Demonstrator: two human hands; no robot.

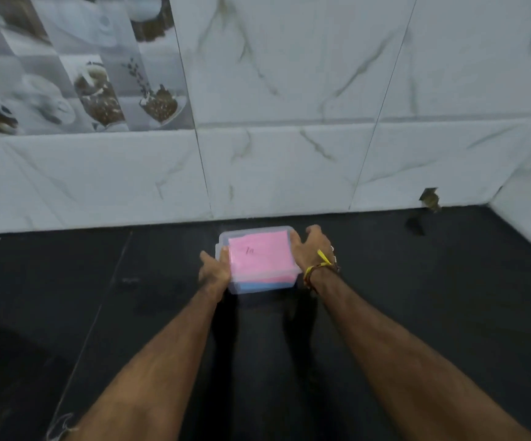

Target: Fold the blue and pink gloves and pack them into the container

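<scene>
Container: the clear plastic container (pixel 226 246) is sitting on the black counter (pixel 417 297), close to the marble-tiled wall (pixel 289 154).
Gloves: the pink glove (pixel 259 253) is lying folded on top inside; the blue glove (pixel 257 285) is showing underneath through the near wall.
Left hand: the left hand (pixel 214 272) is pressing its curled fingers against the container's left side.
Right hand: the right hand (pixel 313 248) is clasping the right side, a yellow thread (pixel 323 257) at the wrist.
Lid: whether one is fitted, I cannot tell.
Risk: the stack is looking full to the rim; squeezing the thin walls could be popping the pink fold upward or sliding the box on the smooth counter.
</scene>
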